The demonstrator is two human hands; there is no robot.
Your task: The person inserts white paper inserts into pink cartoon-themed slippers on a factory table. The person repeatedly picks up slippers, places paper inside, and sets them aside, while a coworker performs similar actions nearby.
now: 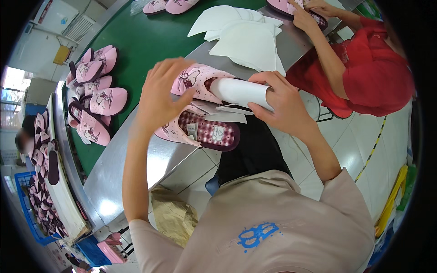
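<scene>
My right hand [284, 103] grips a curled white paper sheet [236, 92], thumb on one edge and fingers over the other. The sheet's far end sits in the opening of a pink slipper [202, 78] with a printed cartoon figure and dots. My left hand [161, 96] is open by that slipper's toe, fingers stretched out and thumb apart; whether it touches is unclear. Just nearer to me lies a second pink slipper [170, 131], its dark-red checked insole [209, 129] showing. White paper tags stick out between the two slippers.
White shaped sheets [250, 38] are piled on the metal table edge [120, 157]. Several pink slippers [98, 88] rest on the green belt [150, 32]. A co-worker in red [364, 73] handles another slipper at right. At far left stands a blue crate [27, 200] of slippers.
</scene>
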